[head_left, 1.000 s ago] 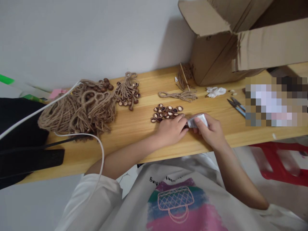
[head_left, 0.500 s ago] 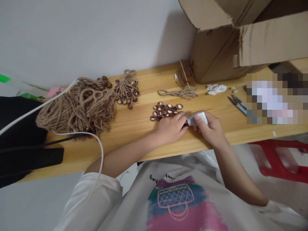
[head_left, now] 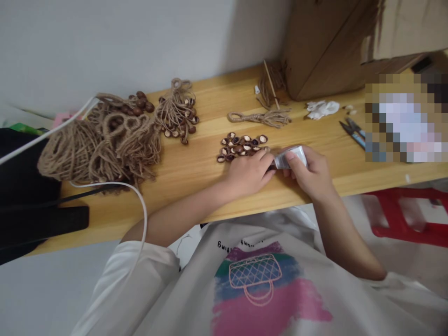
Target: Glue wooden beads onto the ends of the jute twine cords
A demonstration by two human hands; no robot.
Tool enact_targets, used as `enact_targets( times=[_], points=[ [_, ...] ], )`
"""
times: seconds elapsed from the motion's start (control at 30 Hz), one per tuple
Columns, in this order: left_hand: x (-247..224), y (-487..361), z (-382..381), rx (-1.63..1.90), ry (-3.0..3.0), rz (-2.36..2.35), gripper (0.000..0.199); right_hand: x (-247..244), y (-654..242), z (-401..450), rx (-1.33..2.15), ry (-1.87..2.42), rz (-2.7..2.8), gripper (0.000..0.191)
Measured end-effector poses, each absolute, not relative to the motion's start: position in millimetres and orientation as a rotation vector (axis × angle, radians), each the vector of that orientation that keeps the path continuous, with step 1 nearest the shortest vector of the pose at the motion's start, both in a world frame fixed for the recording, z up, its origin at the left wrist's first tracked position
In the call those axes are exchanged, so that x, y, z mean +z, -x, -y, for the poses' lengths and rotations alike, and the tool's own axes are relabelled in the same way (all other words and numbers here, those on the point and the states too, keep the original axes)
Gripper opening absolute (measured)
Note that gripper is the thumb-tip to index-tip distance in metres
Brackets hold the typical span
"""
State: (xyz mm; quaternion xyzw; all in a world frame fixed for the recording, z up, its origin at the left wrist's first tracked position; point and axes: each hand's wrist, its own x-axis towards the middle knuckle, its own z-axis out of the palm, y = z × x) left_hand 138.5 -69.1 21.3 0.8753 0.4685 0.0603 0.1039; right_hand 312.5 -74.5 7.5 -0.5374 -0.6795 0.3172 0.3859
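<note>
My right hand (head_left: 315, 172) is closed around a silver squeeze tube (head_left: 296, 157), with the thumb pressed on its flat side. The tube's narrow end points left, at the fingertips of my left hand (head_left: 248, 175). The left fingers are bent and pressed together; a small dark bit shows at their tips, but what they hold is hidden. Just beyond the left hand lies a cluster of halved brown nutshells (head_left: 241, 147) with pale insides, some partly covered by the fingers. Behind them a looped bundle of twine (head_left: 259, 118) rests on the wooden table (head_left: 196, 175).
Left lies a large heap of twine (head_left: 101, 144), beside a twine bunch with nutshells (head_left: 178, 112). A white cable (head_left: 145, 210) crosses my left arm. At the right are pliers (head_left: 353, 133), crumpled white tissue (head_left: 322, 108) and a cardboard box (head_left: 325, 51). A red stool (head_left: 388, 226) stands below.
The view has tilted slightly, so the table and its things appear higher. Both hands keep the same grip and position relative to each other, with the tube still at the left fingertips.
</note>
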Motion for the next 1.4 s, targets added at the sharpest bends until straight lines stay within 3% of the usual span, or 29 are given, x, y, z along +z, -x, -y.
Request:
enact_targets(
  times=[1.4],
  points=[
    [21.6,-137.9,69.4,0.184,-2.581,-1.387,0.029,11.2,-312.4,75.0,0.823,1.374,1.743,0.035]
  ],
)
